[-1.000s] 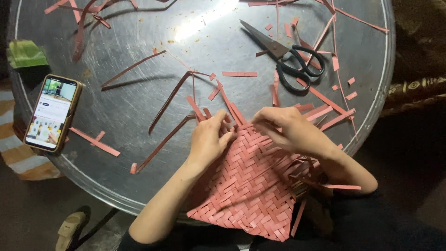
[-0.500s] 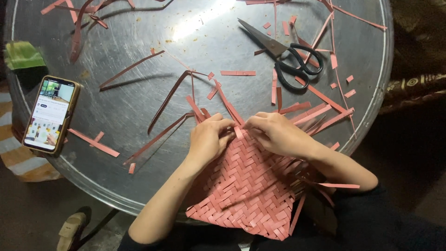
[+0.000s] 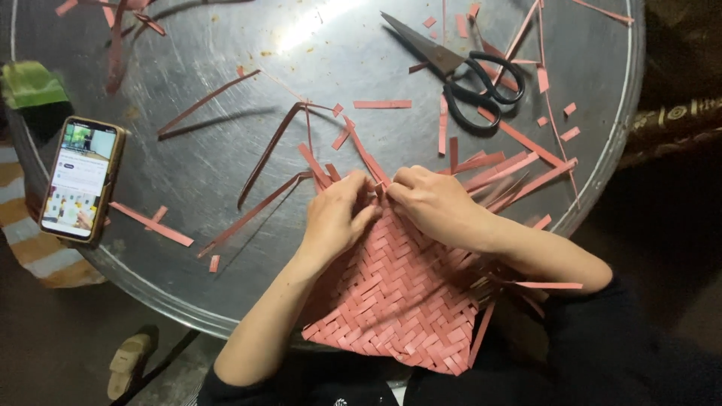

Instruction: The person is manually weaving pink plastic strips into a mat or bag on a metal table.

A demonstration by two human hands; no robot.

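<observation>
Woven mat: salmon pink, herringbone plaiting, at 6 o'clock on the tray. Round metal tray: dull silver-grey with a pale glare patch toward 12 o'clock. Loose strips: the same pink, scattered from 9 to 3 o'clock. Scissors: black handles, dark grey blades, at 1 o'clock. Phone: tan-gold case, lit screen of white and green, at 9 o'clock. Folded cloth: bright green, at 10 o'clock. Sleeves: black.
</observation>
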